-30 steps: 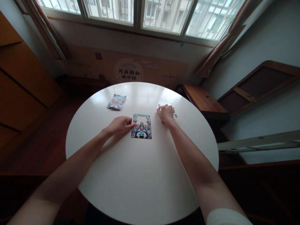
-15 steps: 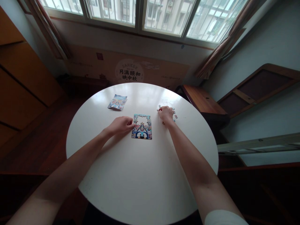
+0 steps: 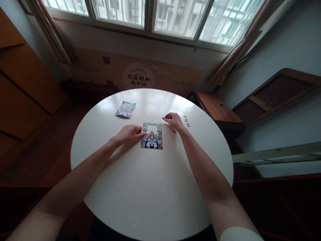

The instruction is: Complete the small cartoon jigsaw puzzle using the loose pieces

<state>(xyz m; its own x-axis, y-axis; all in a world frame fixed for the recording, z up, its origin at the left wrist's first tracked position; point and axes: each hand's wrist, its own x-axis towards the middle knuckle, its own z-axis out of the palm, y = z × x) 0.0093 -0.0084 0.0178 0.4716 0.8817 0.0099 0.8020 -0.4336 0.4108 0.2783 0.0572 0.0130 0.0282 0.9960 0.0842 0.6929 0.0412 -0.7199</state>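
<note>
The round white tabletop (image 3: 150,187) carries a part-filled puzzle (image 3: 151,135) at its middle and a printed packet (image 3: 125,109) farther left. My left hand (image 3: 129,133) is loosely curled, fingertips on the puzzle's left edge. My right hand (image 3: 173,121), just beside the puzzle's top right corner with loose pieces (image 3: 186,121) to its right, pinches one puzzle piece (image 3: 164,118).

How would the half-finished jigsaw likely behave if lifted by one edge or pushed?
The jigsaw looks thin and flat, so probably light; lifted, it would likely sag or break apart, especially around the unfilled gap near its top. On the glossy table it would probably slide easily; the left hand rests at its edge.
</note>
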